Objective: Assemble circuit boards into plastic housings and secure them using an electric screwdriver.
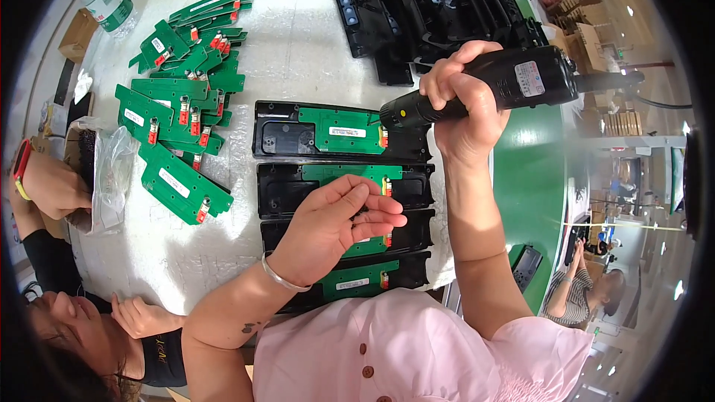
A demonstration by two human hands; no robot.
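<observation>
My right hand (469, 97) is wrapped round a black electric screwdriver (506, 83), tilted so its nose (395, 113) comes down at the right end of the top green circuit board (339, 131). That board lies in a black plastic housing (277, 134), beside a red-and-white connector (383, 138). The exact contact of the bit is too small to tell. My left hand (328, 223) hovers over the second and third housings, palm up, thumb against the curled fingers. Small dark pieces, too small to name surely, show in its fingers. Lower housings (408, 272) hold similar boards.
Loose green boards (179, 119) with red connectors pile up at the left. Black plastic parts (417, 7) stack at the back. A plastic bottle (108, 0) stands back left. Another person's hand (52, 182) is at a bag-lined box (112, 186); a further person (585, 290) sits at right.
</observation>
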